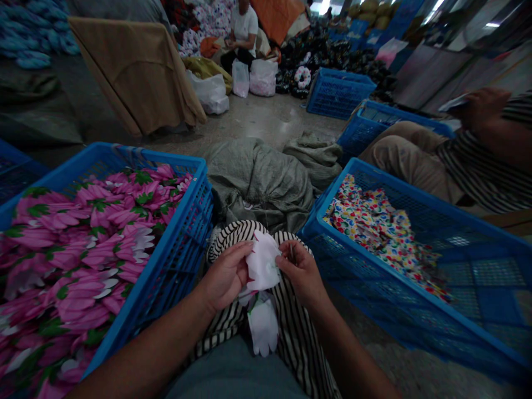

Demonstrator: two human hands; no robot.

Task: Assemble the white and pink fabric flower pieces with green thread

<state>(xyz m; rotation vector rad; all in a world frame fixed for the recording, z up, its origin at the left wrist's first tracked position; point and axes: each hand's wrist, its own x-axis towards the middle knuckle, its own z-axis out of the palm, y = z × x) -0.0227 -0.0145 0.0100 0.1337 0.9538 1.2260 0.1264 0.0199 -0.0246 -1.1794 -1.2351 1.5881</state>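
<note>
Above my lap, a white scallop-edged fabric piece with pinkish tips is stretched between my two hands. My left hand pinches its left edge between thumb and fingers. With thumb and curled fingers, my right hand grips its right side. Below it, a second white petal-shaped piece rests on the striped cloth over my lap. To my left a blue crate holds a heap of pink fabric flowers with green bases.
On the right, another blue crate contains colourful printed fabric pieces. Grey-green sacks lie ahead between the crates. A person in stripes sits at right. A cloth-draped chair stands at upper left, and another person sits farther back.
</note>
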